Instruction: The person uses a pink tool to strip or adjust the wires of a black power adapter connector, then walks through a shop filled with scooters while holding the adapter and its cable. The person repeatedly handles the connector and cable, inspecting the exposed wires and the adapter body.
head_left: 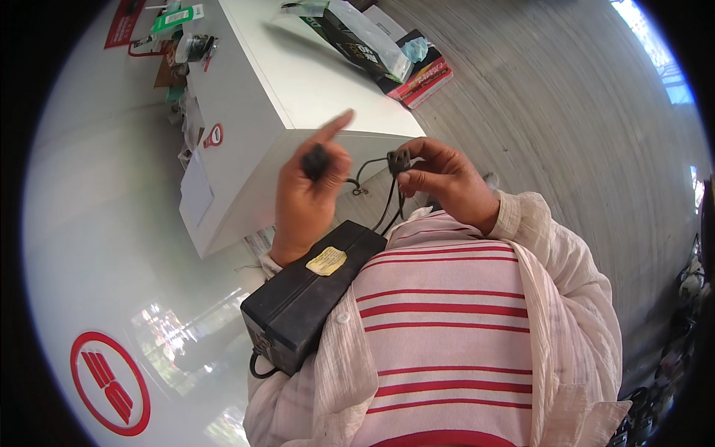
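My left hand [304,205] is closed around a dark, rounded plug [316,162], with the index finger pointing outward. Between the thumb and fingers of my right hand [450,182] is a black connector [399,162] on a thin black cable [387,203]. The two hands are apart, right of and in front of the white counter. A black power adapter box [298,294] with a worn yellowish label [327,261] rests along my left forearm, against my body. A short black cord [261,366] loops out of its near end.
The white counter [313,89] has its corner close beyond my hands. A black-and-green bag [350,45] and red boxes [422,82] lie on it. Small items and a paper sheet [196,190] sit on its left side. A grey streaked floor [544,112] spreads to the right.
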`<state>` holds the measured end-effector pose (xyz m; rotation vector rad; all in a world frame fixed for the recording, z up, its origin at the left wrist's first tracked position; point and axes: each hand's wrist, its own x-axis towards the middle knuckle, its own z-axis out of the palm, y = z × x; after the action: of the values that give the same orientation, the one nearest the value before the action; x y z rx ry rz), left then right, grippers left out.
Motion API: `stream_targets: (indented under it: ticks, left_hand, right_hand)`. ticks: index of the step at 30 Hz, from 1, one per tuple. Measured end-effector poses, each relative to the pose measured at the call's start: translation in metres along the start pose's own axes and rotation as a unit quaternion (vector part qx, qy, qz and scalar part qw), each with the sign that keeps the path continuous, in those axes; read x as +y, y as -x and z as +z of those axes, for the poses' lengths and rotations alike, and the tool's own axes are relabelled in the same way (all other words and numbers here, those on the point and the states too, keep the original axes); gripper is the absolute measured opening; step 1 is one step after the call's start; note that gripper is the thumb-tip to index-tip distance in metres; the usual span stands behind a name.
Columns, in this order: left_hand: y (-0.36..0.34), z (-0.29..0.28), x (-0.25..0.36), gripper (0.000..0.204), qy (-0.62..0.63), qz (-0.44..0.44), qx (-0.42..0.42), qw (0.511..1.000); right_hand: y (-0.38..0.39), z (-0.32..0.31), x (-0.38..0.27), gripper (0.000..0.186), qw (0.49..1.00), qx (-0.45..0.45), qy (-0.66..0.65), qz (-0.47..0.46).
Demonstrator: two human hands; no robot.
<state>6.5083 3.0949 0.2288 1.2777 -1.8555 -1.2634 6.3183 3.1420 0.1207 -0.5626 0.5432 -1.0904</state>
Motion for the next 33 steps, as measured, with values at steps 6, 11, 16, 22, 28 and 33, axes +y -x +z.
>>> stream_targets:
  ticks: [6, 11, 16, 22, 28, 33]
  left_hand:
    - [0.000, -0.003, -0.007, 0.057, 0.095, 0.052, 0.100, 0.989]
    - [0.007, -0.009, -0.010, 0.061, 0.083, 0.082, 0.044, 0.992]
    - [0.014, -0.014, -0.021, 0.051, 0.133, 0.102, 0.050, 0.985]
    - [0.015, -0.010, -0.023, 0.054, 0.164, 0.112, 0.121, 0.973]
    - [0.020, -0.013, -0.026, 0.032, 0.198, 0.085, 0.104, 0.971]
    - [0.022, -0.015, -0.020, 0.031, 0.147, 0.108, 0.010, 0.983]
  right_hand:
    - [-0.009, -0.031, 0.017, 0.025, 0.979, 0.148, 0.134, 0.039]
    - [-0.014, -0.045, 0.017, 0.034, 0.943, 0.218, 0.246, 0.055]
    - [0.001, -0.013, -0.055, 0.031, 0.938, 0.171, 0.217, -0.210]
    - [0.075, 0.058, -0.155, 0.013, 0.787, -0.031, 0.315, -0.530]
    - [0.083, 0.080, -0.160, 0.011, 0.721, -0.052, 0.351, -0.595]
    - [0.088, 0.091, -0.161, 0.019, 0.699, -0.063, 0.357, -0.616]
